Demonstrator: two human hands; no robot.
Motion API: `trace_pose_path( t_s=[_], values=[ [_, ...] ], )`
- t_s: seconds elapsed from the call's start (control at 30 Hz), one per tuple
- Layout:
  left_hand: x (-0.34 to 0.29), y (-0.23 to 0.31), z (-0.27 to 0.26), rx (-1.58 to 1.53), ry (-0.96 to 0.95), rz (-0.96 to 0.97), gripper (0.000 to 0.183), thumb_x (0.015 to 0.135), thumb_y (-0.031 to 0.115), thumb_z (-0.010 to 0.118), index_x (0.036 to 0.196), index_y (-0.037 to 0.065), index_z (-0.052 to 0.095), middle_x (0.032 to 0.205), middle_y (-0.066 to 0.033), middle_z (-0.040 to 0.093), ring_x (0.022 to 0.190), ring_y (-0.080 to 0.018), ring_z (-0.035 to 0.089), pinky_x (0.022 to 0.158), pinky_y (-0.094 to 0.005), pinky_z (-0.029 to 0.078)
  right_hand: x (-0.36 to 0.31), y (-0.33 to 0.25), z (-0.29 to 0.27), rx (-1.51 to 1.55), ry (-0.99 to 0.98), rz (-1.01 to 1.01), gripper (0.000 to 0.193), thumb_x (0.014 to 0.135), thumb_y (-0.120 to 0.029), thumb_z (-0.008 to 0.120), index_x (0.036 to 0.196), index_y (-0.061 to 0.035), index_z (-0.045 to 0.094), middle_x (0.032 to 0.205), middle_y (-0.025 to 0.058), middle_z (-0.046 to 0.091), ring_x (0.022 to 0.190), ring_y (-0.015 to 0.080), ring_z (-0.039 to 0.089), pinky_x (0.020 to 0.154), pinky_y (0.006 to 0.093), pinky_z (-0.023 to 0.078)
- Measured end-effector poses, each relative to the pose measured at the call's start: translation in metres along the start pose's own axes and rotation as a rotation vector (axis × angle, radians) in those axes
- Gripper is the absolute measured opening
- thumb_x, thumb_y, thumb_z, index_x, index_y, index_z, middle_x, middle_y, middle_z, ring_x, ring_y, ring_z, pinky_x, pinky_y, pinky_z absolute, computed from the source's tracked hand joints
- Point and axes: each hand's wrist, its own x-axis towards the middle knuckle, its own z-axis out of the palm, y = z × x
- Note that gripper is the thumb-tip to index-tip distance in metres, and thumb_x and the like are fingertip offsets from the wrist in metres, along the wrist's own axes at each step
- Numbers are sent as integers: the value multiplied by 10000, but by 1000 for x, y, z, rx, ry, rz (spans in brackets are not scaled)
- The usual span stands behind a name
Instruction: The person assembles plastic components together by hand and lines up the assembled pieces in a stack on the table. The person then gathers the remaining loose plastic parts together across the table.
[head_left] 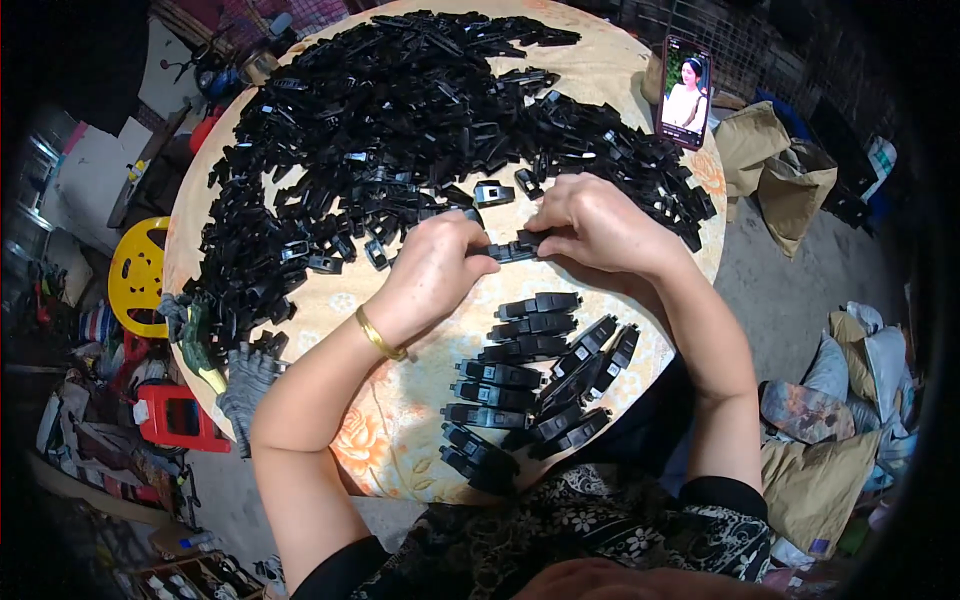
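Both the left hand [432,270] and right hand [592,222] have fingers clamped on one black clip [512,250] at table [395,430] centre, with a small row of finished clips [530,385] near and the large loose pile [400,130] far, so most work appears to remain.

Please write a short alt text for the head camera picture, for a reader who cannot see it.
Seen from above, a person's left hand and right hand together hold a black plastic clip over a round table. A big heap of clips lies beyond; a neat row lies nearer, and a phone stands at the far edge.
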Motion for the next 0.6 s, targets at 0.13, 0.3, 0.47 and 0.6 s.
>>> trace_pose_path(
  t_s=[0.13, 0.3, 0.47, 0.6],
  values=[
    [2, -1, 0, -8, -26, 19, 221, 698, 122, 776, 843, -26, 697, 792, -148, 634, 727, -292, 630, 667, -363, 489, -1, -3, -3, 40, -38, 15, 281, 654, -139, 793, 882, 0, 707, 822, 147, 658, 816, 317, 619, 750, 398, 495],
    [5, 0, -3, 2, -82, -6, 211, 699, 119, 773, 843, -18, 701, 790, -144, 637, 726, -281, 633, 660, -355, 491, -3, -4, -9, 28, -93, 73, 289, 644, -125, 799, 882, 10, 706, 829, 161, 658, 819, 323, 620, 752, 391, 499],
    [8, 0, 1, -113, -115, -22, 204, 688, 106, 788, 827, -14, 699, 768, -132, 622, 698, -272, 623, 637, -343, 484, 4, -5, 5, 97, -65, 8, 296, 630, -116, 800, 873, 20, 699, 804, 162, 650, 808, 330, 617, 725, 402, 492],
    [3, 3, 3, -81, -78, 35, 186, 693, 101, 789, 805, -12, 694, 757, -126, 609, 682, -263, 609, 626, -345, 474, 5, -3, 12, 210, -67, -9, 266, 626, -137, 812, 824, 7, 707, 764, 153, 653, 767, 317, 624, 701, 394, 491]
  ],
)
